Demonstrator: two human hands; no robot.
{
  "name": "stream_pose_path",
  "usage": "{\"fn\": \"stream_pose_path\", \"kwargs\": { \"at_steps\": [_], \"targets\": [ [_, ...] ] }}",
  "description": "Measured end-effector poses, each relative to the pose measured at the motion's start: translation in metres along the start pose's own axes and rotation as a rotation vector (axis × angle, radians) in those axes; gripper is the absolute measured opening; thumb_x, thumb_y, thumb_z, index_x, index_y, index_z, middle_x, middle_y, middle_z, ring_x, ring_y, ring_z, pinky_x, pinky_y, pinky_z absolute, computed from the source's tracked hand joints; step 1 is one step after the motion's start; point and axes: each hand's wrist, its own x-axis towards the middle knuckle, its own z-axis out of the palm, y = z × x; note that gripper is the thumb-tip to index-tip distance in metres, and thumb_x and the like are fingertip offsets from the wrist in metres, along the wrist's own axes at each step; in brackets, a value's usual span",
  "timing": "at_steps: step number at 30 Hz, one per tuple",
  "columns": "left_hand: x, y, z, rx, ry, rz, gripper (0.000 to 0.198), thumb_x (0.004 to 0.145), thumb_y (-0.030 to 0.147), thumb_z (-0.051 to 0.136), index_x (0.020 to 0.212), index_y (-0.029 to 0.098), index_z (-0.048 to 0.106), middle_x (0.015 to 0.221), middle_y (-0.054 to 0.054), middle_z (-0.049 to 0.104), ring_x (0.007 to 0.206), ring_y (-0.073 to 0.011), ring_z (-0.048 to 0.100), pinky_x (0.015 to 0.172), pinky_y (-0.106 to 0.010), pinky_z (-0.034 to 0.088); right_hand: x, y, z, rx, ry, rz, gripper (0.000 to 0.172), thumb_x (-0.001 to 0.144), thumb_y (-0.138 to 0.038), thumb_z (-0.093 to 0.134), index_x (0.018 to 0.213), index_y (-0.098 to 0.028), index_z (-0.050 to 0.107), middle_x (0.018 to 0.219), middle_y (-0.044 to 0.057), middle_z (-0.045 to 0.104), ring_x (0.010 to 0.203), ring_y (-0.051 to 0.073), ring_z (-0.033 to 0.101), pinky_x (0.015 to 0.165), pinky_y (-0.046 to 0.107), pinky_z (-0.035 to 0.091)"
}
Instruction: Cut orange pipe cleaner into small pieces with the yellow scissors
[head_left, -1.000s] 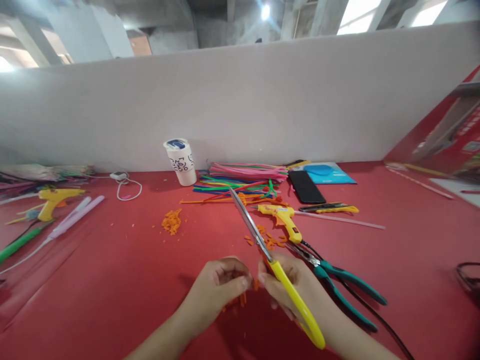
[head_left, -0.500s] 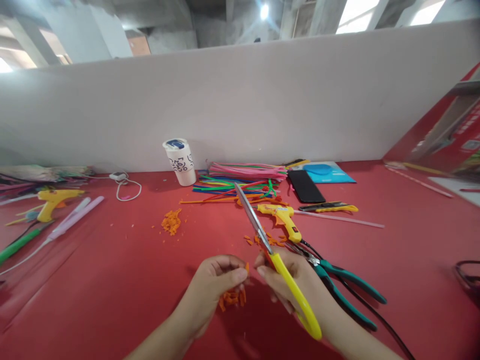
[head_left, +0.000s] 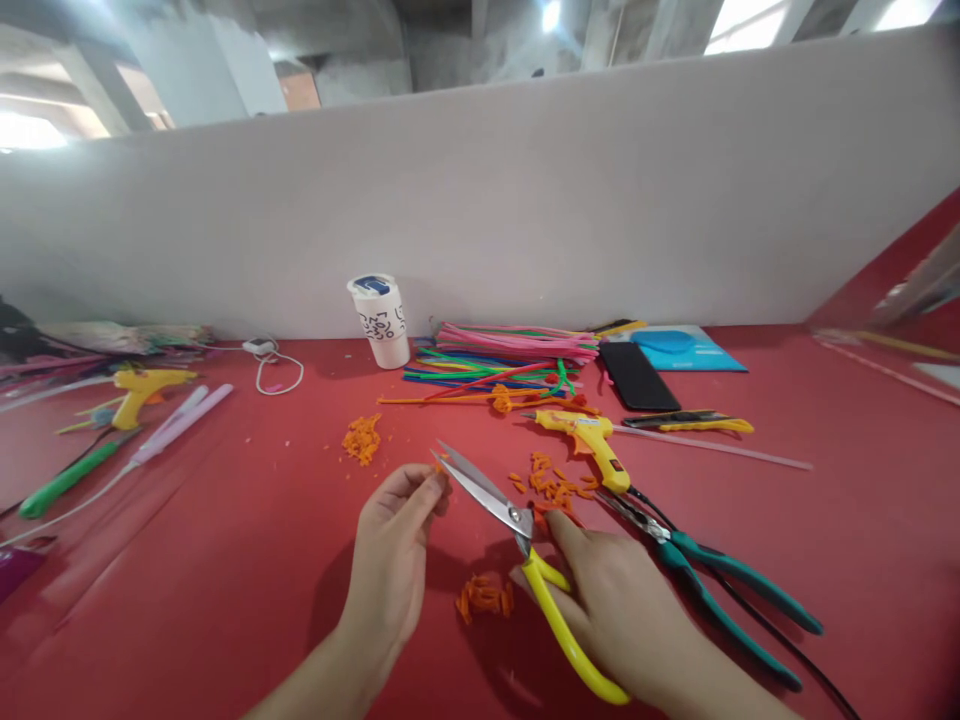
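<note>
My left hand [head_left: 397,535] pinches a small orange piece [head_left: 440,463], probably cut pipe cleaner, between thumb and fingertips. My right hand [head_left: 611,595] grips yellow-handled scissors [head_left: 487,492], their blades slightly parted and their tips at the orange piece. Below the blades a small heap of short orange pieces [head_left: 486,597] lies on the red table. More orange pieces [head_left: 553,485] are scattered just beyond my right hand. Farther left is a pile of fine orange clippings [head_left: 362,440].
A yellow glue gun [head_left: 585,435] and green-handled pliers [head_left: 675,545] lie to the right. Behind are a bundle of coloured pipe cleaners [head_left: 510,345], a white cup [head_left: 384,325], a black phone [head_left: 637,375] and a utility knife [head_left: 690,421]. Another glue gun [head_left: 142,390] lies left.
My left hand has risen and moved left with the orange piece. The scissors have swung from pointing upward to lying across toward it, and their blades have parted. The view has shifted slightly.
</note>
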Motion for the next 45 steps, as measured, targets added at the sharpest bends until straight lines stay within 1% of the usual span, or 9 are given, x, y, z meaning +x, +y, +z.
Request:
{"fn": "stream_pose_path", "kwargs": {
  "at_steps": [4, 9, 13, 23, 29, 35, 38, 41, 45],
  "targets": [
    [0.0007, -0.0013, -0.0022, -0.024, -0.003, 0.029, 0.003, 0.07, 0.017, 0.059, 0.068, 0.016, 0.062, 0.067, 0.001, 0.057, 0.063, -0.008, 0.049, 0.062, -0.019, 0.039, 0.0001, 0.0017, 0.0067, -0.085, 0.039, -0.074, 0.027, 0.081, -0.046, 0.037, 0.076, -0.02, 0.044, 0.055, 0.003, 0.059, 0.048, 0.02, 0.056, 0.043, 0.026, 0.022],
    [0.0012, -0.0026, -0.0025, -0.036, 0.013, 0.018, 0.004, 0.07, 0.018, 0.06, 0.071, 0.015, 0.063, 0.07, 0.0, 0.058, 0.066, -0.0091, 0.05, 0.06, -0.019, 0.039, 0.0001, 0.0017, 0.0095, -0.152, 0.077, -0.125, 0.027, 0.081, -0.045, 0.039, 0.075, -0.019, 0.043, 0.05, 0.002, 0.058, 0.043, 0.019, 0.055, 0.042, 0.026, 0.019],
    [0.0004, -0.0018, -0.0014, -0.041, 0.007, 0.013, 0.004, 0.071, 0.017, 0.059, 0.071, 0.016, 0.062, 0.072, 0.0, 0.058, 0.068, -0.0094, 0.051, 0.062, -0.019, 0.039, -0.0003, 0.0023, 0.0096, -0.166, 0.07, -0.12, 0.023, 0.08, -0.042, 0.043, 0.074, -0.019, 0.043, 0.051, 0.002, 0.059, 0.044, 0.019, 0.056, 0.042, 0.026, 0.019],
    [0.0016, -0.0037, -0.0034, -0.056, -0.007, 0.021, 0.005, 0.072, 0.016, 0.058, 0.073, 0.016, 0.063, 0.072, 0.0, 0.057, 0.068, -0.0087, 0.05, 0.063, -0.019, 0.039, -0.0003, 0.0015, 0.0098, -0.201, 0.061, -0.107, 0.021, 0.079, -0.04, 0.045, 0.073, -0.02, 0.043, 0.05, 0.001, 0.059, 0.043, 0.019, 0.056, 0.041, 0.026, 0.019],
    [0.0011, -0.0028, -0.0025, -0.053, -0.002, 0.016, 0.005, 0.072, 0.017, 0.059, 0.072, 0.016, 0.063, 0.071, 0.0, 0.057, 0.068, -0.009, 0.051, 0.061, -0.018, 0.039, 0.0006, 0.0001, 0.0078, -0.23, 0.108, -0.117, 0.024, 0.079, -0.042, 0.045, 0.07, -0.02, 0.043, 0.046, 0.0, 0.056, 0.039, 0.018, 0.054, 0.039, 0.025, 0.017],
    [0.0006, 0.0002, -0.0006, -0.049, -0.001, 0.019, 0.005, 0.072, 0.018, 0.059, 0.07, 0.015, 0.062, 0.069, 0.0, 0.057, 0.067, -0.0092, 0.051, 0.065, -0.02, 0.041, 0.0012, 0.0012, 0.0089, -0.236, 0.114, -0.113, 0.024, 0.079, -0.042, 0.045, 0.069, -0.02, 0.044, 0.044, 0.0, 0.055, 0.038, 0.017, 0.053, 0.04, 0.025, 0.017],
    [0.0008, 0.0004, -0.0008, -0.098, -0.013, -0.011, 0.003, 0.071, 0.017, 0.059, 0.071, 0.015, 0.062, 0.07, 0.0, 0.057, 0.066, -0.0085, 0.051, 0.065, -0.019, 0.042, 0.0006, 0.002, 0.0088, -0.134, 0.074, -0.067, 0.023, 0.078, -0.041, 0.045, 0.068, -0.02, 0.044, 0.047, 0.001, 0.055, 0.039, 0.016, 0.05, 0.04, 0.025, 0.017],
    [0.0008, 0.001, -0.0004, -0.172, -0.028, -0.084, 0.002, 0.069, 0.016, 0.061, 0.071, 0.015, 0.062, 0.07, 0.0, 0.058, 0.064, -0.0077, 0.052, 0.062, -0.017, 0.042, 0.0, 0.0019, 0.0068, 0.132, -0.008, 0.037, 0.027, 0.079, -0.044, 0.041, 0.063, -0.021, 0.04, 0.047, -0.001, 0.051, 0.038, 0.012, 0.042, 0.04, 0.024, 0.019],
    [-0.0021, 0.0027, 0.002, -0.183, -0.158, -0.198, 0.004, 0.07, 0.016, 0.06, 0.068, 0.013, 0.061, 0.065, 0.0, 0.056, 0.06, -0.0065, 0.05, 0.059, -0.016, 0.041, 0.0024, 0.0006, 0.0012, 0.476, -0.069, 0.114, 0.028, 0.077, -0.044, 0.043, 0.062, -0.022, 0.037, 0.051, -0.004, 0.042, 0.045, 0.01, 0.036, 0.043, 0.022, 0.024]
  ]
}}
